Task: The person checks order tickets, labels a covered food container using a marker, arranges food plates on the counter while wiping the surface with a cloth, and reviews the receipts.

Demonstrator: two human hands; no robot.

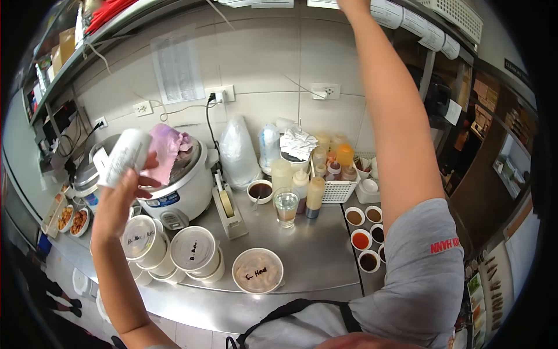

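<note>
My left hand (131,186) is raised at the left, its fingers closed round a white roll (127,154) with faint print, which looks like paper. Behind that hand, a pink cloth (165,150) lies over the lid of a white rice cooker (177,200). My right arm stretches up to the overhead shelf. Only the base of my right hand (354,4) shows at the top edge, beside printed paper slips (386,13); its fingers are out of frame. In front of me on the steel counter sits a lidded tub (257,271) marked in black pen.
Stacked lidded tubs (193,250) stand left of centre, near a tape dispenser (228,206). A glass of water (286,206), a bowl of dark sauce (260,191) and squeeze bottles (314,196) are mid-counter. Small sauce cups (361,239) lie right, beside a white basket (339,192).
</note>
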